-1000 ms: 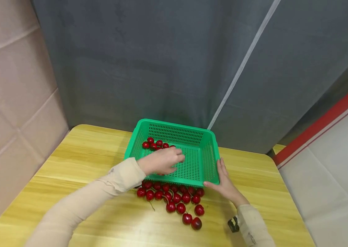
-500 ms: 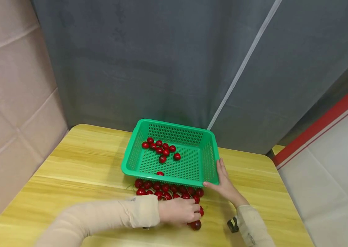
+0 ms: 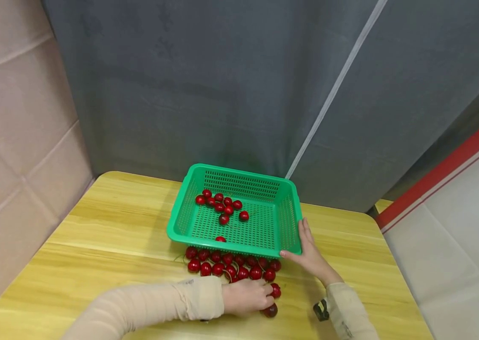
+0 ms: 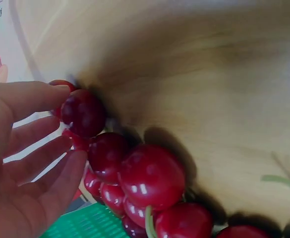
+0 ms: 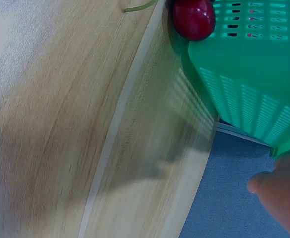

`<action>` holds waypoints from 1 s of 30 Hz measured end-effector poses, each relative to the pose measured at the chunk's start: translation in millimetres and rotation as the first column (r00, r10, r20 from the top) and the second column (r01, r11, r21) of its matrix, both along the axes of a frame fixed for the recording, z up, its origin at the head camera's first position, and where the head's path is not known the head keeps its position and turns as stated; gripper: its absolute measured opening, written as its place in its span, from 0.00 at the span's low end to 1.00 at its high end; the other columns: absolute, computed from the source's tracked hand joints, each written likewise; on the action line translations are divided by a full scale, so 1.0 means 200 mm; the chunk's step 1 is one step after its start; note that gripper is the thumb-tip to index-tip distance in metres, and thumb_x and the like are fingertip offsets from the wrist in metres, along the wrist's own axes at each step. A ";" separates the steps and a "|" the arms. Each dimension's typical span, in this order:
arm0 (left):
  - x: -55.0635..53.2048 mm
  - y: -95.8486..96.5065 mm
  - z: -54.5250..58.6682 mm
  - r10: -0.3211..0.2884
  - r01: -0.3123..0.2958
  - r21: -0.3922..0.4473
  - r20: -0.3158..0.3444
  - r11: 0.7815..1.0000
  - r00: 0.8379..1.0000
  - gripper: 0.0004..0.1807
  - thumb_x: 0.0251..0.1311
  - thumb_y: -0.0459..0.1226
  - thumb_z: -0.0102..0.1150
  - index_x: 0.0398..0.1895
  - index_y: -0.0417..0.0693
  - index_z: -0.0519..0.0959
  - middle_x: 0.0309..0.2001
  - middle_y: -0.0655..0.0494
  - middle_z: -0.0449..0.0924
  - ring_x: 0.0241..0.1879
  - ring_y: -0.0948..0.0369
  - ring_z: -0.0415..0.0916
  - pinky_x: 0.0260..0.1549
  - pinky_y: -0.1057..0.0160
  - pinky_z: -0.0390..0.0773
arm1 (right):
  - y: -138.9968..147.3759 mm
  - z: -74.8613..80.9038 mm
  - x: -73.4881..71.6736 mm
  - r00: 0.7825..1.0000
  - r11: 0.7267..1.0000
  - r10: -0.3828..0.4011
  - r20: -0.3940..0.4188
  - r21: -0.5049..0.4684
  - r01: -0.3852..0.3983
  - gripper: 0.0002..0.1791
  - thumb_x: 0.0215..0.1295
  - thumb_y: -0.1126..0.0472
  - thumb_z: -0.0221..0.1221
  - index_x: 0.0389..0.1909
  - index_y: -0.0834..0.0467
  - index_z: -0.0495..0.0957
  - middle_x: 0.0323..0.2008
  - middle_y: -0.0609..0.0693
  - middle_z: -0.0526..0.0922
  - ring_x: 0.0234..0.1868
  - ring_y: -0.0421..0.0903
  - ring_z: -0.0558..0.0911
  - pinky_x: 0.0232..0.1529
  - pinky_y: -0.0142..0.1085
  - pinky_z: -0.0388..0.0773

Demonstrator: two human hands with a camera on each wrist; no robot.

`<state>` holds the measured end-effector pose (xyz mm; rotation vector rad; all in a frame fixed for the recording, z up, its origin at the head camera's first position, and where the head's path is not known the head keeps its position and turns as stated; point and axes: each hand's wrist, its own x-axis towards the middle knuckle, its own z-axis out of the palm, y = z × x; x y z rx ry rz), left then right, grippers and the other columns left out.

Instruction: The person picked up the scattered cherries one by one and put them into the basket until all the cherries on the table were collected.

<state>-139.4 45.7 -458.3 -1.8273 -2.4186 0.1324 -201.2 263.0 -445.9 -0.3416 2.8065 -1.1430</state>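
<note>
The left hand (image 3: 248, 296) has moved from above the basket (image 3: 260, 231) to the loose cherries (image 3: 243, 273) on the near side of the table (image 3: 116, 226), while the right hand (image 3: 307, 254) and the basket have stayed put. Half a second ago the left hand was already down among these cherries, and it has shifted only slightly since.

In the left wrist view its fingers (image 4: 40, 96) are parted, with clear gaps between them, and their tips are close around a dark cherry (image 4: 84, 113); whether they press on it I cannot tell. More cherries crowd just beside that one, some with green stems.

The right hand is at the basket's near right corner. Its fingers lie straight along the outside of the right wall, and the thumb is stretched wide from them, onto the front rim.

The green basket stands upright on the table, toward the far edge. A cluster of cherries (image 3: 219, 207) lies in its left half, with a single cherry (image 3: 220, 239) apart from them by the front wall. The loose cherries lie in close rows along the outside of that wall, and a few more are nearer the person, around the left hand. A gray cloth (image 3: 188, 94) hangs behind the table.
</note>
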 end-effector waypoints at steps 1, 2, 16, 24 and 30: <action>0.00 0.00 0.00 0.001 -0.001 0.000 0.006 1.000 1.000 0.11 0.52 0.41 0.61 0.41 0.58 0.79 0.39 0.64 0.75 0.37 0.69 0.71 0.30 0.79 0.72 | 0.00 0.00 0.00 1.000 1.000 -0.001 0.000 0.002 0.001 0.60 0.50 0.47 0.64 0.70 0.61 0.31 0.70 0.56 0.26 0.69 0.61 0.34 0.62 0.61 0.44; 0.00 0.00 -0.01 0.002 -0.002 0.001 0.012 1.000 1.000 0.11 0.52 0.41 0.61 0.41 0.58 0.79 0.39 0.64 0.75 0.37 0.69 0.71 0.31 0.78 0.72 | 0.00 0.00 0.00 1.000 1.000 -0.001 -0.002 0.001 0.001 0.60 0.50 0.48 0.64 0.70 0.61 0.31 0.70 0.56 0.26 0.69 0.61 0.34 0.62 0.61 0.44; 0.00 0.00 -0.01 -0.041 0.041 0.006 0.033 0.999 0.999 0.11 0.50 0.40 0.62 0.39 0.59 0.79 0.37 0.66 0.74 0.36 0.71 0.70 0.34 0.80 0.70 | 0.00 0.00 0.00 1.000 1.000 0.003 -0.006 0.005 -0.003 0.59 0.51 0.48 0.64 0.70 0.62 0.32 0.70 0.57 0.26 0.69 0.62 0.35 0.62 0.62 0.44; -0.02 -0.03 0.20 -0.176 0.177 0.100 -0.016 0.979 0.984 0.06 0.53 0.40 0.58 0.35 0.56 0.76 0.35 0.65 0.72 0.32 0.71 0.67 0.32 0.82 0.68 | 0.00 0.00 0.00 1.000 1.000 0.004 0.000 0.006 -0.004 0.60 0.50 0.47 0.64 0.70 0.61 0.31 0.70 0.57 0.26 0.69 0.62 0.35 0.62 0.62 0.45; -0.18 -0.12 0.42 -0.089 0.092 0.199 -0.021 0.976 0.996 0.05 0.53 0.38 0.57 0.33 0.52 0.75 0.32 0.63 0.72 0.30 0.68 0.67 0.30 0.79 0.68 | 0.00 0.00 -0.01 1.000 1.000 0.002 0.011 0.001 -0.002 0.59 0.51 0.49 0.64 0.70 0.62 0.31 0.70 0.57 0.25 0.69 0.62 0.34 0.61 0.62 0.44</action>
